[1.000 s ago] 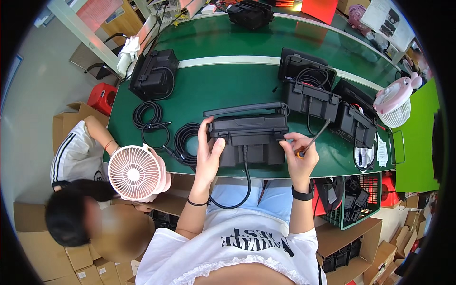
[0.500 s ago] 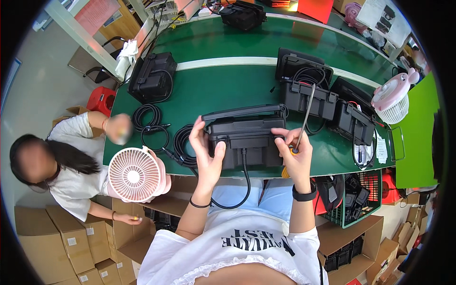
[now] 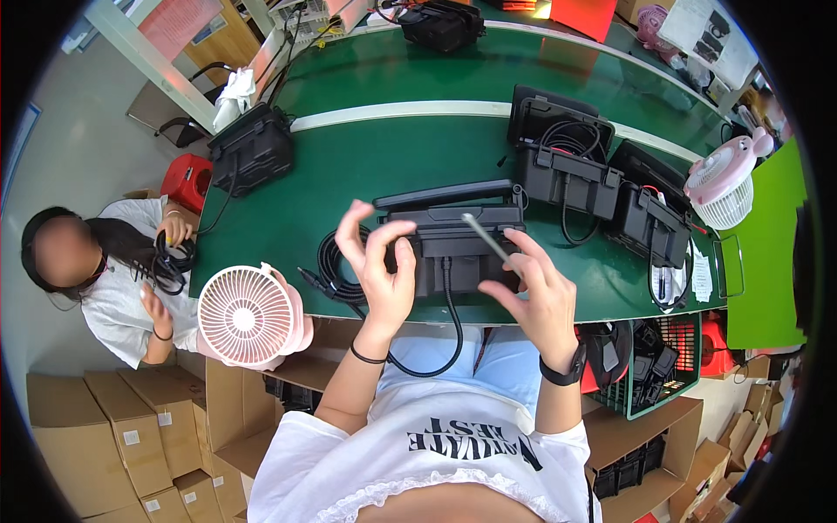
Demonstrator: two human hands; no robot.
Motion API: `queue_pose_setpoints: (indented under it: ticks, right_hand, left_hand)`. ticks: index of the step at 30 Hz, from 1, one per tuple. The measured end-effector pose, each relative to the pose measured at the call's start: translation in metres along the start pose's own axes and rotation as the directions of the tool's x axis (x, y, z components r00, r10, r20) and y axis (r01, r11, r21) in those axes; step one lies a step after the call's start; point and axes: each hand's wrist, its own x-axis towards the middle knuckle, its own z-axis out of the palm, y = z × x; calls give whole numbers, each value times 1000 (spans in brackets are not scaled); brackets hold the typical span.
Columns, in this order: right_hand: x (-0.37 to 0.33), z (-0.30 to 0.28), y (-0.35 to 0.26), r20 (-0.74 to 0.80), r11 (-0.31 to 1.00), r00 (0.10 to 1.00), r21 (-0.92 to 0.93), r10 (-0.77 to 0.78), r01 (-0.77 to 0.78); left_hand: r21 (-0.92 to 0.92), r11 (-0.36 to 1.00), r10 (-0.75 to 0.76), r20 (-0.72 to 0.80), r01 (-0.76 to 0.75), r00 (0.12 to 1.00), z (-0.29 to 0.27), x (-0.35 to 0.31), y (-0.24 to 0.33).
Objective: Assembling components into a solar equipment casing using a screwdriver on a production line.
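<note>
In front of me on the green table stands a black plastic case [image 3: 475, 228] with two front latches and its lid part-way up. A black cable [image 3: 449, 301] leaves its front and loops down over the table edge. My left hand [image 3: 384, 275] is by the case's left end, fingers curved and apart, holding nothing. At the right end, my right hand [image 3: 540, 301] holds a screwdriver [image 3: 490, 240]. Its metal shaft points up and left across the case front; its handle is hidden in my palm. Beside my left hand lies a coiled black cable [image 3: 331, 261].
Two open black cases [image 3: 571, 174] with cables stand to the right, near a pink fan [image 3: 724, 183]. Another pink fan [image 3: 247, 318] is at the left table edge. A co-worker [image 3: 122, 261] at left holds coiled cable beside a black case [image 3: 253, 150]. A green crate [image 3: 667, 375] sits below right.
My left hand has come off the case's left end. The screwdriver has swung from upright to tilting left. The co-worker has picked up the left cable coil, and the far-left case has shifted left.
</note>
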Motion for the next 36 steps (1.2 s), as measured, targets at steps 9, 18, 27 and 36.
queue_pose_setpoints:
  ticks: [9,18,27,36]
  right_hand:
    - [0,-1,14,176,991,979,-65,-103,116]
    - [13,16,43,113,988,983,-18,-147,150]
    - [45,16,37,280,1000,960,7,10,-13]
    - [-8,2,6,-27,952,974,217,225,-214]
  left_hand:
    - [18,968,238,257,-251,937,-13,-5,1]
    - [181,932,252,300,-314,920,-18,-19,-14]
    - [316,874,212,436,-370,874,-21,4,-11]
    - [347,874,121,521,-339,845,3,56,20]
